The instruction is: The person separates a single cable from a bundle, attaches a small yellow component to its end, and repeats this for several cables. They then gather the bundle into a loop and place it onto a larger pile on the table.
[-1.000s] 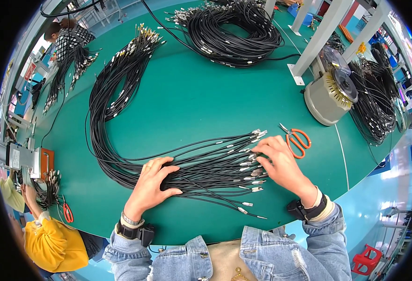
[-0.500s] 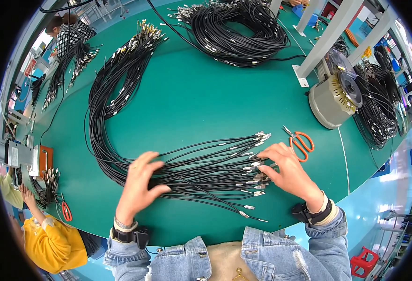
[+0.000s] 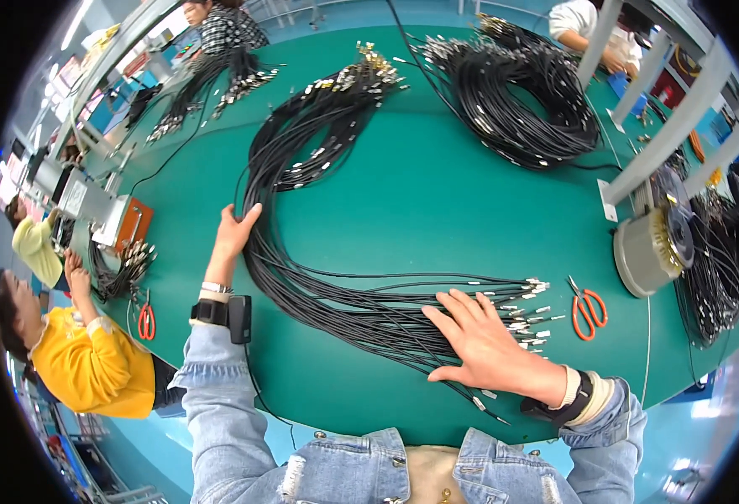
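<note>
I see my right hand [image 3: 489, 349] pressed flat, fingers spread, on the black cable bundle [image 3: 336, 302] near its metal connector ends [image 3: 521, 307], gripping nothing. My left hand [image 3: 235, 231] reaches out to the bundle's outer bend, fingers open and curled against the cables, not closed around them. The bundle lies in a long curve across the green bench [image 3: 437, 210]. Orange scissors [image 3: 589, 307] sit just beside the connector ends. 1 large cable coil [image 3: 525, 101] rests well apart, farther back.
</note>
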`<state>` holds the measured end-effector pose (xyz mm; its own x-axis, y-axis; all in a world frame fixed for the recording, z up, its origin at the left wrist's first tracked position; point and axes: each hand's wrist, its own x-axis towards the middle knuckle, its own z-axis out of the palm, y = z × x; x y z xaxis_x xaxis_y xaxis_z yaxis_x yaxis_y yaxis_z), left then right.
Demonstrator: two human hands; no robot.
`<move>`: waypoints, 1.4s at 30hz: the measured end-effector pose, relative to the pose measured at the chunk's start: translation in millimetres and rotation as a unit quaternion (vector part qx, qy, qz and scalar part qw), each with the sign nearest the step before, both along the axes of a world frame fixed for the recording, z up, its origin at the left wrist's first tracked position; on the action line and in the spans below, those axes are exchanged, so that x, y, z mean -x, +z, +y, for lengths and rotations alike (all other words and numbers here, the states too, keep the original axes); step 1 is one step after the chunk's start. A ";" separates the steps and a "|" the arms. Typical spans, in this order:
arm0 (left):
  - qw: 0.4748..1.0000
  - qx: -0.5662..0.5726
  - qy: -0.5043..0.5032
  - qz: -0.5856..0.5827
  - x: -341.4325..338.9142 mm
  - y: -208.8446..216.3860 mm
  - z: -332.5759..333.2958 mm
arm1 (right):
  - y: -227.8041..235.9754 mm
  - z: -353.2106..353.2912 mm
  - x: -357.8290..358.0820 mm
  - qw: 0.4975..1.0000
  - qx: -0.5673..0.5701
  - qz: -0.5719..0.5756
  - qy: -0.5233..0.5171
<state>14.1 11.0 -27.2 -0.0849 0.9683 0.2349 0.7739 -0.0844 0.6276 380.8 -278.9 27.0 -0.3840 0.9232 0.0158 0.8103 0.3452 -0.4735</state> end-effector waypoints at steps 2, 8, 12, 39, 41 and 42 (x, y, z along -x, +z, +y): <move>0.983 0.109 0.018 -0.145 -20.8 7.0 -7.7 | -6.0 5.3 10.0 1.000 0.010 -0.025 0.006; 0.946 0.210 -0.043 -0.241 -22.2 20.9 -3.5 | -18.6 26.1 36.4 0.996 -0.008 -0.084 0.041; 0.859 0.321 -0.123 -0.378 -5.1 20.0 3.6 | -26.0 31.0 39.1 0.995 -0.025 -0.043 0.090; 0.663 0.202 -0.247 -0.677 -140.4 177.6 -81.3 | 154.1 117.5 76.7 0.866 0.193 0.459 -0.046; 0.638 0.197 -0.290 -0.685 -125.1 177.0 -73.9 | 196.9 105.6 48.6 0.834 0.181 0.520 -0.040; 0.675 0.208 -0.284 -0.649 -111.4 163.8 -66.4 | 216.5 97.2 36.9 0.829 0.165 0.534 -0.033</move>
